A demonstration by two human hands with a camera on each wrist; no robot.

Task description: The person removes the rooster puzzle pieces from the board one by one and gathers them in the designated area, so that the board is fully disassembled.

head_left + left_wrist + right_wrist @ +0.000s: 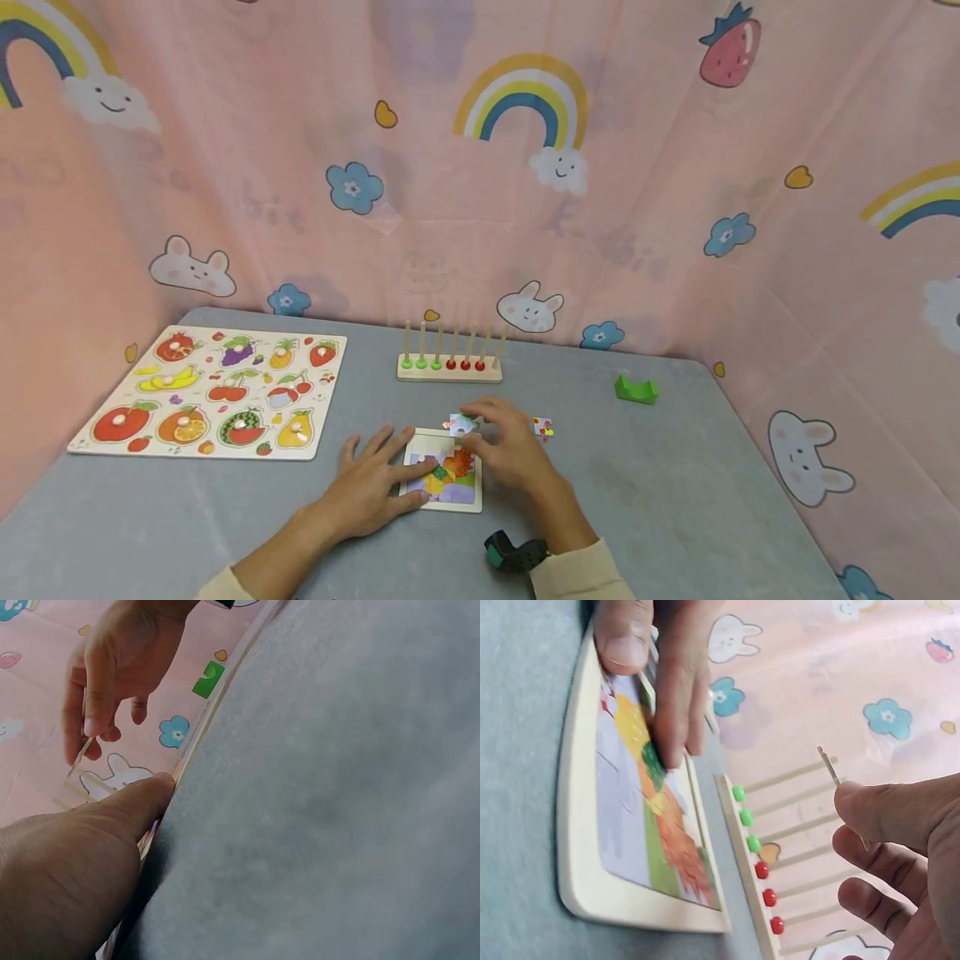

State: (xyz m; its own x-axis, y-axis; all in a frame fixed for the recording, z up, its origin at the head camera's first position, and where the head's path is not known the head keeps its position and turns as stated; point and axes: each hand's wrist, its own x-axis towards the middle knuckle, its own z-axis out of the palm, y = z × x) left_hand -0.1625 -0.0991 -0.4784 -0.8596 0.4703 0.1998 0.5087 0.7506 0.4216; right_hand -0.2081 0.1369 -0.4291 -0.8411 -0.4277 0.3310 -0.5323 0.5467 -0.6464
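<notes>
A small wooden jigsaw tray [467,507] with a pale rim lies in front of me, partly filled with a colourful picture. My left hand [367,490] rests over its left side with fingers spread, thumb along the near edge, index finger across the picture. Between thumb and fingertips my right hand [513,443] pinches a thin jigsaw piece [460,424], held above the tray's far edge. The right wrist view shows this piece [829,766] edge-on, raised off the table. Bare board shows in the tray's upper left part.
Another jigsaw piece [543,428] lies right of the right hand. Behind stands a wooden peg rack [450,375] with green and red beads. A fruit peg puzzle board [330,400] is at left, a green block [636,389] at right. A black wrist strap [516,552] is by the right sleeve.
</notes>
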